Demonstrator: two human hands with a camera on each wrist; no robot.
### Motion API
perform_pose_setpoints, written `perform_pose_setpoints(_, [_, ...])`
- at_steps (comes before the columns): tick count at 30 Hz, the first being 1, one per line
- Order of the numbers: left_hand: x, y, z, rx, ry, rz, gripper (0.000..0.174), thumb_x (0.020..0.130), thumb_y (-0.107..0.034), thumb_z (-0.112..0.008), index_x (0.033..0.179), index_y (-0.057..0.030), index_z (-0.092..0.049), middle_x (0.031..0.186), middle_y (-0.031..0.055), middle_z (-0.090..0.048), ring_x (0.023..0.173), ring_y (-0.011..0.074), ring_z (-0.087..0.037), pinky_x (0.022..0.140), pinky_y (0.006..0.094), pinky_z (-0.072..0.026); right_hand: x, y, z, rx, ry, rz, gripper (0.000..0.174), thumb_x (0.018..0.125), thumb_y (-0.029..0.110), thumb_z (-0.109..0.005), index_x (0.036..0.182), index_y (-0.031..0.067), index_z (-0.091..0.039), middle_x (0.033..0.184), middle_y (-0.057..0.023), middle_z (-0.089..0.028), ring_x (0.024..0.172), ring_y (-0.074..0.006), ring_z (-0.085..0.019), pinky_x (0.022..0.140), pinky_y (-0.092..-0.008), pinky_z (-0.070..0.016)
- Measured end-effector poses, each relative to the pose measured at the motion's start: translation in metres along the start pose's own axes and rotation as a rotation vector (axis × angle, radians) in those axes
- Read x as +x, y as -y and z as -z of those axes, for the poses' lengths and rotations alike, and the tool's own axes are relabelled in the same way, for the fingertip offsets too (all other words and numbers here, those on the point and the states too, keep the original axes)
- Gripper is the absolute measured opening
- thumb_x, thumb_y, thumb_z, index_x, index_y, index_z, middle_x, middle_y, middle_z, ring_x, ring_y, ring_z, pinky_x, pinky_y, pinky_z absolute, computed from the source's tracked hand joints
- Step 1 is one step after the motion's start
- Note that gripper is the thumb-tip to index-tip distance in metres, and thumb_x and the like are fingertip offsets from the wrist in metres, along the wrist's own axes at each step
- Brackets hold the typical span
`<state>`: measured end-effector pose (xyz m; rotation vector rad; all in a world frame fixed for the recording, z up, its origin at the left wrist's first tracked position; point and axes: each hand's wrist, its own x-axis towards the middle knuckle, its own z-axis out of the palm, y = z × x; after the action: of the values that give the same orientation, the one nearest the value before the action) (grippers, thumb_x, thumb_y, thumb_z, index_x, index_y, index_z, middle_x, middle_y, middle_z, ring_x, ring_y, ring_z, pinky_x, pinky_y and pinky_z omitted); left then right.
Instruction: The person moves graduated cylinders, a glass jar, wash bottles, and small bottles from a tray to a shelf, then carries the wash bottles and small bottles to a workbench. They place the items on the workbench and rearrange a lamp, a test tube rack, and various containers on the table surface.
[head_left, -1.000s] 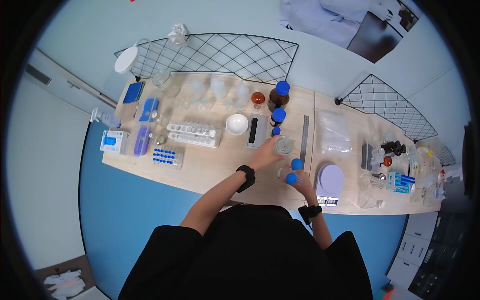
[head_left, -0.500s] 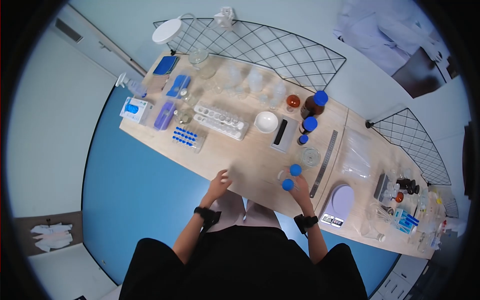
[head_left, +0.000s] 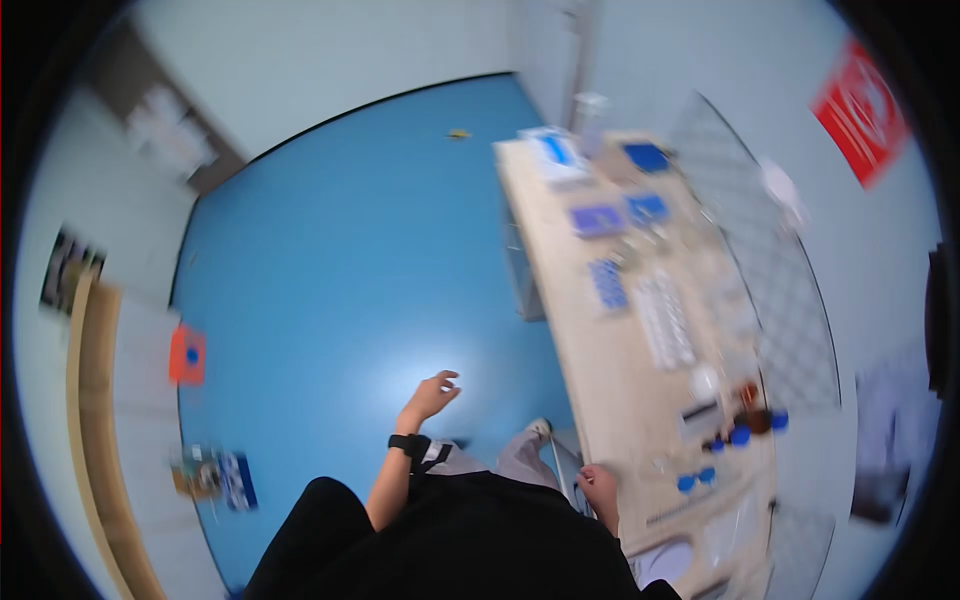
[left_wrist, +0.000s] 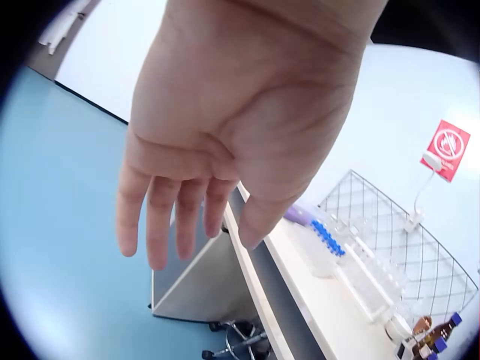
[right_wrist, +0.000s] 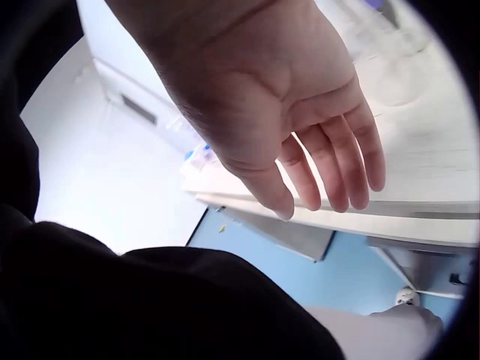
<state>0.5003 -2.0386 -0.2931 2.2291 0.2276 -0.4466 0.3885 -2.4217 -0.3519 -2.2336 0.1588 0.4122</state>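
My left hand (head_left: 435, 393) hangs over the blue floor, away from the table. Its fingers are relaxed and nothing lies in the palm (left_wrist: 225, 127). At the table's near edge is my right hand (head_left: 600, 490), its fingers (right_wrist: 337, 165) loosely bent downward and holding nothing. Two blue-capped containers (head_left: 697, 480) stand on the wooden table (head_left: 625, 400), to the right of the right hand in the head view and apart from it. The head view is blurred, so their bodies hardly show.
Along the table stand a white tube rack (head_left: 664, 320), a rack of small blue-topped tubes (head_left: 607, 285), a purple box (head_left: 597, 221) and a glove box (head_left: 556, 158). Brown bottles (head_left: 757, 421) are near the wire grid (head_left: 790, 300). A round-topped scale (head_left: 665, 562) sits at the near end.
My left hand has let go of a clear glass vessel and drawn back from the table. The right hand has come away from the blue-capped containers. The head view has swung left.
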Motion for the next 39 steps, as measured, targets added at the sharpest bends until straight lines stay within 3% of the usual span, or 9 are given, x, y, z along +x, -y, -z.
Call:
perform_pose_setpoints(6, [-0.1,0.117,0.065,-0.156,-0.388,0.234,0.034,0.076,-0.026,-0.057,0.105,-0.0076,-0.054,0.091,0.0146,-0.061,0.084,0.0305,-0.058,0.075,0.0363,-0.0459,0.083,0.144,-0.055,-0.278,0.162,0.266,0.025,0.07,0.016,-0.062,0.093,0.0046,-0.057,0.068,-0.0101,-0.06,0.063,-0.0229,-0.06,0.059,-0.0318,-0.0465])
perform_pose_setpoints(10, [-0.18,0.199,0.083,-0.235,-0.611,0.379,0.033,0.076,-0.025,-0.057,0.104,-0.0075,-0.054,0.091,0.0152,-0.061,0.085,0.0314,-0.058,0.076,0.0368,-0.0453,0.096,0.235,-0.161,-0.335,0.382,0.535,0.029,0.07,0.016,-0.062,0.096,0.0043,-0.055,0.069,-0.01,-0.06,0.063,-0.0227,-0.059,0.06,-0.0328,-0.0461])
perform_pose_setpoints(16, [-0.324,0.3,0.097,-0.411,-0.946,0.654,0.031,0.075,-0.025,-0.057,0.099,-0.0044,-0.056,0.089,0.0164,-0.061,0.085,0.0317,-0.057,0.075,0.0371,-0.0449,0.03,0.359,-0.32,-0.386,0.752,0.768,0.029,0.071,0.016,-0.061,0.097,0.0039,-0.056,0.072,-0.0114,-0.061,0.064,-0.0215,-0.059,0.06,-0.032,-0.0464])
perform_pose_setpoints(23, [-0.379,0.352,0.099,-0.52,-1.089,0.863,0.031,0.076,-0.024,-0.057,0.101,-0.006,-0.057,0.086,0.0119,-0.062,0.082,0.0265,-0.059,0.072,0.0341,-0.0461,0.028,0.438,-0.409,-0.539,0.944,0.821,0.03,0.072,0.018,-0.061,0.097,0.0042,-0.056,0.073,-0.0138,-0.062,0.066,-0.0225,-0.06,0.061,-0.0316,-0.047])
perform_pose_setpoints(27, [-0.356,0.395,0.096,-0.659,-1.101,0.901,0.031,0.075,-0.026,-0.058,0.099,-0.0057,-0.058,0.084,0.0135,-0.062,0.085,0.0297,-0.058,0.075,0.0347,-0.0451,0.073,0.468,-0.474,-0.665,0.968,0.85,0.028,0.069,0.02,-0.063,0.093,0.0041,-0.059,0.073,-0.0147,-0.062,0.069,-0.0233,-0.061,0.061,-0.0325,-0.0472])
perform_pose_setpoints(31, [-0.369,0.44,0.164,-0.682,-1.119,0.957,0.031,0.075,-0.026,-0.058,0.098,-0.0062,-0.058,0.084,0.0135,-0.062,0.084,0.0294,-0.058,0.075,0.0339,-0.0454,0.1,0.527,-0.57,-0.695,0.983,0.75,0.03,0.068,0.022,-0.063,0.092,0.0041,-0.06,0.073,-0.015,-0.062,0.07,-0.0261,-0.061,0.063,-0.0341,-0.0476])
perform_pose_setpoints(34, [-0.394,0.477,0.24,-0.564,-1.153,1.042,0.031,0.075,-0.026,-0.057,0.099,-0.0063,-0.058,0.085,0.0141,-0.062,0.083,0.0295,-0.059,0.074,0.0338,-0.0458,0.092,0.595,-0.641,-0.731,0.924,0.924,0.031,0.069,0.023,-0.062,0.093,0.004,-0.06,0.074,-0.0158,-0.062,0.071,-0.0285,-0.061,0.065,-0.0356,-0.0479])
perform_pose_setpoints(36, [-0.4,0.501,0.288,-0.584,-1.251,0.937,0.031,0.076,-0.025,-0.057,0.099,-0.0056,-0.058,0.088,0.0152,-0.062,0.084,0.0297,-0.059,0.073,0.034,-0.0463,0.087,0.641,-0.686,-0.594,0.962,1.035,0.03,0.071,0.021,-0.06,0.096,0.0039,-0.059,0.078,-0.0171,-0.062,0.073,-0.0303,-0.061,0.067,-0.0361,-0.0477])
perform_pose_setpoints(39, [-0.396,0.527,0.345,-0.667,-1.28,0.959,0.03,0.076,-0.024,-0.056,0.099,-0.0054,-0.058,0.089,0.0154,-0.061,0.084,0.0284,-0.059,0.073,0.0338,-0.0464,0.065,0.714,-0.718,-0.686,0.945,1.106,0.03,0.073,0.022,-0.058,0.098,0.0045,-0.057,0.081,-0.0166,-0.062,0.075,-0.0288,-0.06,0.068,-0.0352,-0.0475])
